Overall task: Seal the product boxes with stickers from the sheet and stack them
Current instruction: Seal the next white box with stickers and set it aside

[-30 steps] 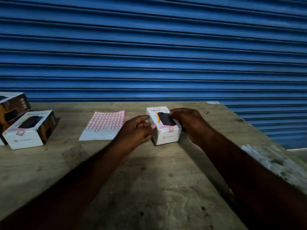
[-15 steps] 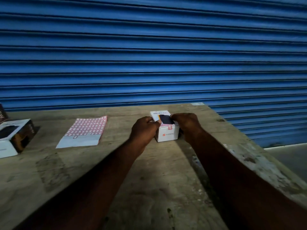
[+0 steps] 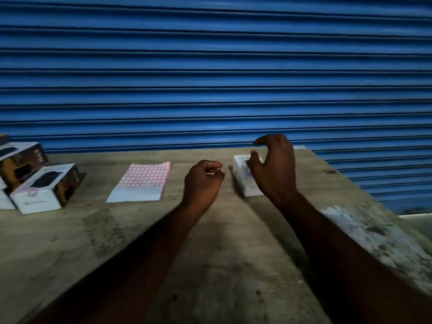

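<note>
White product box [image 3: 241, 177] flat on the tabletop [image 3: 163, 242], toward the far right, smeared by motion blur so that the print on its lid cannot be read; right side and near corner hidden behind the right hand [image 3: 274, 169]. Right hand raised over that box, fingers curved and spread wide in a loose claw, gripping nothing; impossible to tell whether the thumb tip touches the lid. Left hand [image 3: 201, 181] near the box's left edge and apart from it, fingers loosely curled toward the palm, nothing seen between them (tips blurred). Further left, sticker sheet [image 3: 142, 181] flat on the tabletop, a pink grid of labels over its far part, a bare white strip along the near edge, single labels too small to count. At the left border, stacked boxes [image 3: 43, 191]: a white one with a dark side nearest, a tilted one behind and above it with sideways print hard to read, more white card cut off by the frame. Pale worn patch [image 3: 374, 235] along the tabletop's right edge. Behind everything, a blue ribbed shutter [image 3: 210, 66].
</note>
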Demonstrator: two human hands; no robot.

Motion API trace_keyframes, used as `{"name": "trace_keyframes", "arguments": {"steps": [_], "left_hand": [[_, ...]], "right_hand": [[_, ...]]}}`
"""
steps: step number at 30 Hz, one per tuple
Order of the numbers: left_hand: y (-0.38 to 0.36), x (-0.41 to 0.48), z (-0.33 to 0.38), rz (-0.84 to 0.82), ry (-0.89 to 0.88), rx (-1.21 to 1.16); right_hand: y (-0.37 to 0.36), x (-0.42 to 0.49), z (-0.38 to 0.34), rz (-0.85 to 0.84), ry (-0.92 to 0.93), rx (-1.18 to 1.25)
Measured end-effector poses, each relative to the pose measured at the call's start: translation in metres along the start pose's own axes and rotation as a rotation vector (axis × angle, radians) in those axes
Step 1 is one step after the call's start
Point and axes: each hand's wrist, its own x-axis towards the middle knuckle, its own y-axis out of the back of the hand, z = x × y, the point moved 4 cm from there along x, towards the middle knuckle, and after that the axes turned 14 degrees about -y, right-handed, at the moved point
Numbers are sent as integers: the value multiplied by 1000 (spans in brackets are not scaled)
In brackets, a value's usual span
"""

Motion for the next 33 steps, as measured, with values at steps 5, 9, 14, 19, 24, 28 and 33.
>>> {"name": "trace_keyframes", "arguments": {"steps": [5, 9, 14, 19, 24, 28, 33], "left_hand": [[93, -6, 1, 110, -124, 188], [186, -11, -11, 203, -177, 301], [294, -30, -18, 353, -199, 744], [357, -38, -47, 457, -3, 720], [358, -31, -62, 385, 67, 560], [356, -30, -56, 452, 45, 486], [339, -25, -50, 447, 33, 219]], "right_hand": [[-54, -63, -78, -315, 250, 46], [-117, -103, -129, -578, 196, 128], [-183, -147, -200, -769, 176, 176], [-230, -178, -245, -852, 183, 156], [-256, -189, -263, -864, 178, 191], [-258, -184, -257, -787, 139, 274], [-230, -165, -237, -667, 185, 323]]}}
